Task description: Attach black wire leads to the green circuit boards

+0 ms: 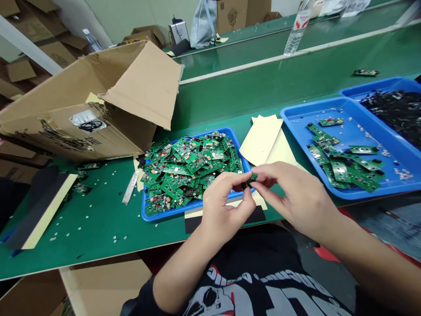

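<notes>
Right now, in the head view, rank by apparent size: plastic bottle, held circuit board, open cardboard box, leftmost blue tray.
Open cardboard box
Leftmost blue tray
Plastic bottle, cut off at top
Held circuit board, partly hidden

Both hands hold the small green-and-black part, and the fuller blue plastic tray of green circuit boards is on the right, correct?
No, the head view shows the fuller blue plastic tray on the left. The left hand and right hand do hold the small green-and-black part.

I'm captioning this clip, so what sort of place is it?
Probably an electronics assembly workshop: green circuit boards heaped in a blue tray, a long green workbench, and an open cardboard box.
</notes>
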Available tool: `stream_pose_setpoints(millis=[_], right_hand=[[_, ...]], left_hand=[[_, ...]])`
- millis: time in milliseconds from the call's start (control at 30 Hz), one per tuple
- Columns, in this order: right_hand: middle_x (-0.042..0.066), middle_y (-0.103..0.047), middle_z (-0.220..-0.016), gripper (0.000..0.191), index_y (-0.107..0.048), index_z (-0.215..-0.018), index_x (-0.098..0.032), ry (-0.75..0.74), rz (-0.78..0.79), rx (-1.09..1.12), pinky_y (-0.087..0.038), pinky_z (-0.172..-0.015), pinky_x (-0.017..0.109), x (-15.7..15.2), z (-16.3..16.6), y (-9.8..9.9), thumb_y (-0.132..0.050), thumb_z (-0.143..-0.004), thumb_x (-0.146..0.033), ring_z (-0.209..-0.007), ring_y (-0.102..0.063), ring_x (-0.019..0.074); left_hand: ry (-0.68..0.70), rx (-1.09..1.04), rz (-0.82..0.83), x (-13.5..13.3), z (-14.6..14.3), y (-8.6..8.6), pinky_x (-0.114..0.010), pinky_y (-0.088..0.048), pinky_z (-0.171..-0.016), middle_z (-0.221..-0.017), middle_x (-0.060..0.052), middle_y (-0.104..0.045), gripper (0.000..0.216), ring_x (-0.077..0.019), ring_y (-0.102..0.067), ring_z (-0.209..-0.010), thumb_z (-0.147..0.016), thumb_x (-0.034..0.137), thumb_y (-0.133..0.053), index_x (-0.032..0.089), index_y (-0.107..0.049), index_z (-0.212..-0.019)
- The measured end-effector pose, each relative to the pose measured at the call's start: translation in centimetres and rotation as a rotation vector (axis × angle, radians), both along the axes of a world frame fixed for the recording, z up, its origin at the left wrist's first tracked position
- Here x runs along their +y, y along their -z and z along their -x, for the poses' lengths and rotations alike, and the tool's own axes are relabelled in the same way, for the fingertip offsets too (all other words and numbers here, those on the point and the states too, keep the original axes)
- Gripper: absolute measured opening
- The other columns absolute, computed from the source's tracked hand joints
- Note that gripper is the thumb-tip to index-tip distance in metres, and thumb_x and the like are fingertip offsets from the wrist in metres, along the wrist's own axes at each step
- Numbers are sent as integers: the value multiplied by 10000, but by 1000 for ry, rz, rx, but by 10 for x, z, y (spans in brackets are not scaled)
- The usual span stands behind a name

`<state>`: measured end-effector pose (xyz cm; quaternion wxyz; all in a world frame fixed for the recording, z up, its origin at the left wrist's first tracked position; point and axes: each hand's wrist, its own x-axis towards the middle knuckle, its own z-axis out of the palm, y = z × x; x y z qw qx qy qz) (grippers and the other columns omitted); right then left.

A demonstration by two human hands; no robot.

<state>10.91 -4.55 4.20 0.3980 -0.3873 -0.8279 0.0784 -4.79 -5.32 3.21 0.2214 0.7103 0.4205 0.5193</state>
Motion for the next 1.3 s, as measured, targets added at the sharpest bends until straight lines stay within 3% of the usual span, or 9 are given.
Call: stream_pose_setpoints(millis=[133,333,633,767,933,1133,1300], right_hand=[[54,-639,-792,69,-588,-939,-149,6,-57,-23,-497,-679,287,0,1,-3,-536,-903,-121,-745,-596,157],[94,-626,-787,119,-634,-933,-94,-12,-113,-44,-480,-652,292,1,2,-4,-526,-891,-67,-736,-573,164],[85,-631,-750,147,-629,-793,-126,18,-185,-120,-465,-608,305,7,2,2,-522,-890,-95,-693,-565,176],[95,-640,-741,176,-649,-811,-107,47,-241,-172,-457,-597,308,8,-1,3,-499,-898,-76,-710,-575,189],[84,-620,-706,224,-651,-771,-109,146,-279,-253,-439,-594,296,6,-6,7,-476,-900,-54,-699,-560,183],[58,-573,-680,229,-623,-731,-133,288,-187,-346,-392,-590,291,6,-16,14,-472,-884,-56,-677,-520,175],[37,-536,-644,244,-570,-665,-158,395,-163,-363,-339,-546,277,9,-28,19,-482,-885,-101,-621,-478,157]], left_hand=[[-52,-20,24,-1,-2,3,-218,-502,-654,-801,-13,-606,251,-109,-581,-706,-762,90,-571,166,-578,-1001],[-54,-31,-8,1,0,3,-216,-502,-651,-790,-5,-587,239,-102,-570,-693,-782,100,-587,163,-574,-1013],[-62,337,-226,7,2,0,-232,-527,-751,-889,-50,-700,279,-135,-646,-816,-833,62,-540,125,-596,-1098],[3,415,-231,14,4,0,-255,-530,-716,-837,-46,-681,279,-144,-632,-765,-861,88,-526,121,-583,-1132],[65,476,-200,24,-1,1,-264,-522,-671,-822,-50,-663,237,-149,-615,-736,-894,122,-498,125,-597,-1109],[72,559,-318,35,-19,13,-280,-520,-633,-755,-57,-649,193,-168,-606,-683,-921,160,-473,95,-611,-1040],[167,561,-365,49,-34,20,-294,-534,-660,-807,-82,-663,197,-180,-620,-722,-940,187,-442,111,-610,-1009]])
